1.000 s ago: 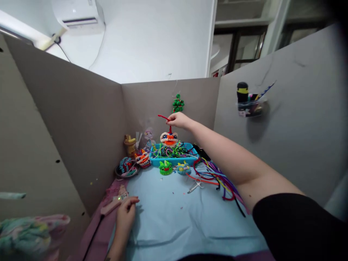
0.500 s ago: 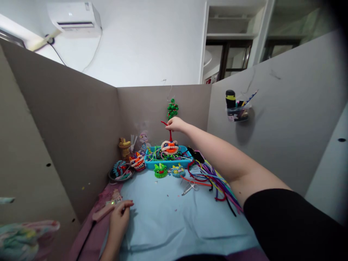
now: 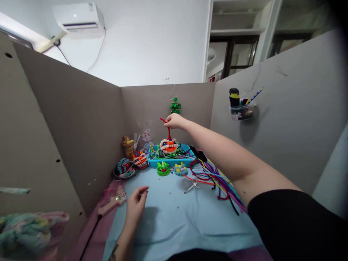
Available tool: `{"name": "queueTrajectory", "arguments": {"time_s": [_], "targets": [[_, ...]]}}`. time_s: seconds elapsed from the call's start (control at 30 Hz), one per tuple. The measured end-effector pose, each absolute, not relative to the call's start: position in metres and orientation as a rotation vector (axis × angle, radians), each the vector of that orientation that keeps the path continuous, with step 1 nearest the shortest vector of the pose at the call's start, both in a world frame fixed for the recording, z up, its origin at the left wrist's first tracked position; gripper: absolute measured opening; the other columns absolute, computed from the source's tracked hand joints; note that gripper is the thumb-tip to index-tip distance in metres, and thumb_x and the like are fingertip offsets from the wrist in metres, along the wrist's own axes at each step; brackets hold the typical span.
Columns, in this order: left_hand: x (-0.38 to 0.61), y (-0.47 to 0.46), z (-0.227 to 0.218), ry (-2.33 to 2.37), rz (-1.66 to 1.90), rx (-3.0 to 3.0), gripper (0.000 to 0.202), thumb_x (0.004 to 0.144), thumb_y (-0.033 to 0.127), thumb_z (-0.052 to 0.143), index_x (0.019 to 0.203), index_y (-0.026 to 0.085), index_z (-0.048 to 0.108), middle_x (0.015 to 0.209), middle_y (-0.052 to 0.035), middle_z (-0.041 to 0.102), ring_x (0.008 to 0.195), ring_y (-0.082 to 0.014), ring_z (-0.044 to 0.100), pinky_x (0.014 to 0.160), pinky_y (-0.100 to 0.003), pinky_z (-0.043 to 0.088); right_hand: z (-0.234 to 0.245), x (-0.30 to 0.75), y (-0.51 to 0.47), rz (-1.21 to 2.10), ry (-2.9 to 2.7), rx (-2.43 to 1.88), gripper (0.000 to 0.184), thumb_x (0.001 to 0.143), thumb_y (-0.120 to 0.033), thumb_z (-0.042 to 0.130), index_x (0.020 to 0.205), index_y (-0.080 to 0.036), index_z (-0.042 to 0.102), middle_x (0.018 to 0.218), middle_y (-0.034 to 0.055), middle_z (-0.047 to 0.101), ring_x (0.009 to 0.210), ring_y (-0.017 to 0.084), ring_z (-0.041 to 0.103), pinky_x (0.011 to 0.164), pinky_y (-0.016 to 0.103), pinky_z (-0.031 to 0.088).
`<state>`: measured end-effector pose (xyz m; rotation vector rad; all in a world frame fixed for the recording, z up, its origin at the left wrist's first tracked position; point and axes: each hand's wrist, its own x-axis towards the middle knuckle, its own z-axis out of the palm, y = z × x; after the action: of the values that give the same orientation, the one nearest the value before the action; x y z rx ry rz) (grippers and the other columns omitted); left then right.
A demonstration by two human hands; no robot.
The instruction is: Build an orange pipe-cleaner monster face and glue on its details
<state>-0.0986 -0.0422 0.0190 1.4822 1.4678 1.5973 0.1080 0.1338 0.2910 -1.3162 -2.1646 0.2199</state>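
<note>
Head view, 1 camera. Right hand (image 3: pixel 174 121): arm stretched far forward, thumb and fingers pinched narrow on a red fuzzy stem (image 3: pixel 169 135); a short red end pokes out left of the fingertips. Stem goes down to an orange-and-white lion-like head (image 3: pixel 169 146), upright, face toward camera, in front of/over the blue tray (image 3: pixel 151 164). Can't tell if its underside touches the tangled green strands (image 3: pixel 156 153) in there.

Left hand (image 3: pixel 136 202): over the blue cloth (image 3: pixel 174 221), fingers loosely curled, medium gap between thumb and forefinger. Can't tell if it touches the cloth. Nearest thing is the pink glue gun (image 3: pixel 110 206) to its left, light on, apart from the hand.

Just before the tray: 2 small heads side by side, green head (image 3: pixel 163 169) left, blue-yellow head (image 3: pixel 180 169) right. Scissors (image 3: pixel 195 184) near the 2nd, on cloth. Bundle of coloured stems (image 3: pixel 221 179) right, partly behind the right arm. Left of tray: another orange-white head (image 3: pixel 140 160), then a dark bowl (image 3: pixel 125 177) with a blue-red piece (image 3: pixel 123 165).
</note>
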Motion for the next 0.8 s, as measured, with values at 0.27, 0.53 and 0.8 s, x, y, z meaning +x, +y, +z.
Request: {"name": "queueTrajectory", "arguments": {"time_s": [0.27,0.53,0.8], "targets": [[-0.076,-0.012,0.062,0.721,1.549,0.830,0.040,0.076,0.044,0.056,0.108,0.020,0.054,0.121,-0.0114,0.055,0.108,-0.0214,0.054,0.087,-0.035,0.045,0.278,0.090,0.097,0.367,-2.266,-1.179,0.010,0.069,-0.020,0.060,0.068,-0.011,0.064,0.058,0.0021,0.061,0.048,0.008,0.053,0.046,0.016,0.040],[-0.057,-0.010,0.072,0.391,1.505,0.789,0.063,0.078,0.068,0.029,0.107,0.019,0.057,0.118,-0.0120,0.057,0.116,-0.0266,0.046,0.095,-0.050,0.038,0.248,0.066,0.084,0.425,-2.389,-1.033,0.008,0.066,-0.020,0.059,0.068,-0.013,0.064,0.053,-0.0011,0.057,0.049,0.009,0.054,0.045,0.015,0.037],[-0.060,-0.028,0.071,0.075,1.478,0.652,0.053,0.083,0.059,0.030,0.115,0.024,0.054,0.125,-0.0071,0.053,0.122,-0.0223,0.041,0.105,-0.046,0.022,0.231,0.057,0.087,0.590,-2.239,-0.982,0.008,0.068,-0.021,0.057,0.065,-0.013,0.060,0.051,-0.0030,0.054,0.048,0.007,0.048,0.046,0.016,0.036]]}}
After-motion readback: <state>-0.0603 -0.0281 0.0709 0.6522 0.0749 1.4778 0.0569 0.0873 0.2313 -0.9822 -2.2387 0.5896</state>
